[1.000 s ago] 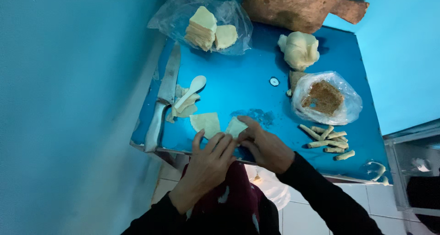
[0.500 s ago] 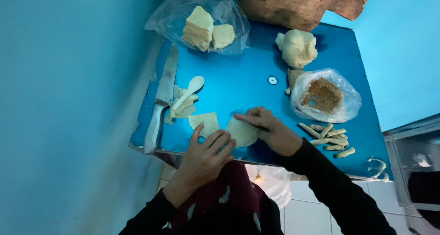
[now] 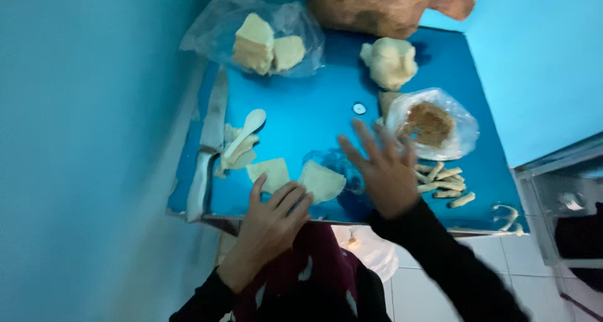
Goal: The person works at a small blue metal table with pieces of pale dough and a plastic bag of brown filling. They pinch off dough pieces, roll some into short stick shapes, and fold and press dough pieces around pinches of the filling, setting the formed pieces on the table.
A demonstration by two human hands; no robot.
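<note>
head view: left hand (image 3: 271, 218), fingers flat, presses a dough triangle (image 3: 320, 181); right hand (image 3: 384, 169), fingers spread, hovers beside it, holding nothing.

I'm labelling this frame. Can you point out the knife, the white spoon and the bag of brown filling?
knife (image 3: 213, 118): head view, on the flat of the blade.
white spoon (image 3: 254, 118): head view, on its bowl.
bag of brown filling (image 3: 431, 123): head view, on the brown filling inside the clear bag.
</note>
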